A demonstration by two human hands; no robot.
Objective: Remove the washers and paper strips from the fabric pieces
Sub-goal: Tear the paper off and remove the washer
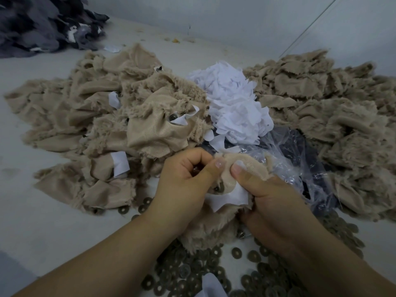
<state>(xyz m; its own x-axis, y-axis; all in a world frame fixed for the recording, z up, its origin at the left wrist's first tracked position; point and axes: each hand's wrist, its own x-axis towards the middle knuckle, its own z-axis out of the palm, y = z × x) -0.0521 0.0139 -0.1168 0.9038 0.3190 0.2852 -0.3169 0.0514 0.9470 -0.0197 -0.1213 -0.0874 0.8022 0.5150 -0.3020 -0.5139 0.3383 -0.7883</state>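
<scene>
A heap of dark grey fabric scraps (38,24) lies far left on the bench (32,221); crumpled clear plastic bag (300,155) mid-right.

Crowded centre, open surface at the left

Bare table (32,211) lies open at the near left, and a bare strip runs along the far wall. The middle is blocked: a tan fabric heap (102,116) on the left, a second fabric heap (334,116) on the right, white paper scraps (233,103) between them, a crumpled plastic bag (300,159) just beside. Loose washers (214,269) cover the near table. A dark fabric pile (38,24) fills the far left corner.
</scene>
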